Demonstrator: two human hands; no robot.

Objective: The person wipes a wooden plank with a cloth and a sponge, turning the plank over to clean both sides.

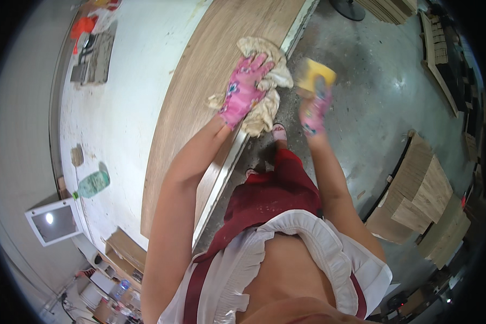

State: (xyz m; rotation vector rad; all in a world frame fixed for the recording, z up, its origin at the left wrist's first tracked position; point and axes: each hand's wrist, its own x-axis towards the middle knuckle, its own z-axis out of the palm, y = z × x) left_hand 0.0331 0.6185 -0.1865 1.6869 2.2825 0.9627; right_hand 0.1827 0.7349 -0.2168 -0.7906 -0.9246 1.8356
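A long wood-grain board (173,124) lies on the white worktable (140,75). On the board's right edge, my left hand (244,92), in a pink flowered glove, bears down on a crumpled cream rag (262,116). Its fingers spread over the cloth, and folds bunch around the thumb and past the table edge. Off to the right, above the floor, my right hand (316,110) in a matching glove grips a yellow sponge or block (319,74). Motion smears that hand, so the block's exact kind is unclear.
On the worktable's left side lie a greenish plastic bottle (93,184), a small brown block (77,156) and a grey tray-like piece (98,56). A white-framed panel (54,221) stands near the corner. Flat cardboard-coloured sheets (416,189) lie on the right-hand floor.
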